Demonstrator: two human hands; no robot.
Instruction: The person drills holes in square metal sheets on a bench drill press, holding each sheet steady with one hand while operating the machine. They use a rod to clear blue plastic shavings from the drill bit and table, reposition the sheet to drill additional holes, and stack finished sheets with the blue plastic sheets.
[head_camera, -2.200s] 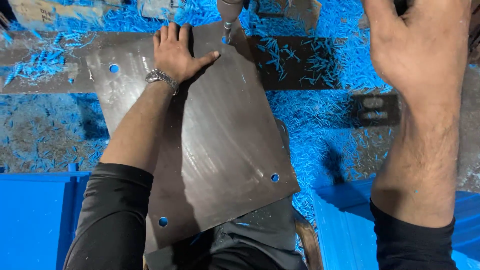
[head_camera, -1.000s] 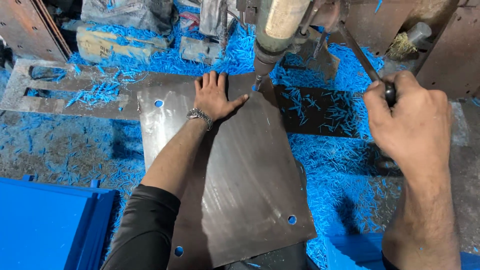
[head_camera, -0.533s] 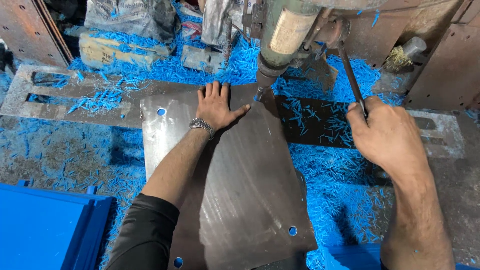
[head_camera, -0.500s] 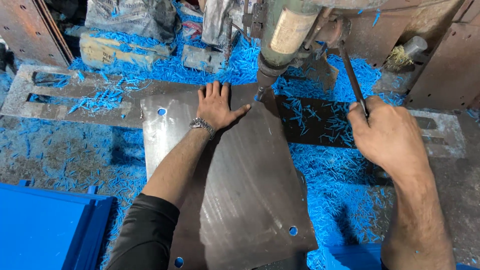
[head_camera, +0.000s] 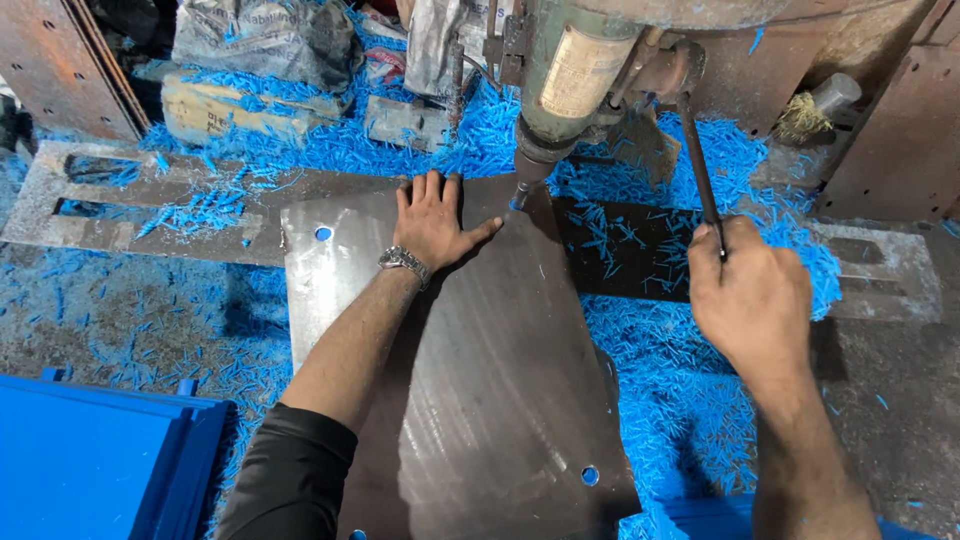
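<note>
While the left hand (head_camera: 432, 222) lies flat and spread on the steel plate (head_camera: 480, 400) beside the drill bit (head_camera: 520, 195), the right hand (head_camera: 750, 295), gripping the feed lever (head_camera: 700, 165), should pull gently, fingers clear.

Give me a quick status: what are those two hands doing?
Left hand flat on metal sheet, by the drill tip. Right hand gripping drill lever. Blue shavings all around.

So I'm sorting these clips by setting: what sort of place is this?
Most likely a metal fabrication workshop. A drill press stands over a steel plate with drilled holes, blue shavings litter the bed, and the right hand grips the feed lever.
</note>
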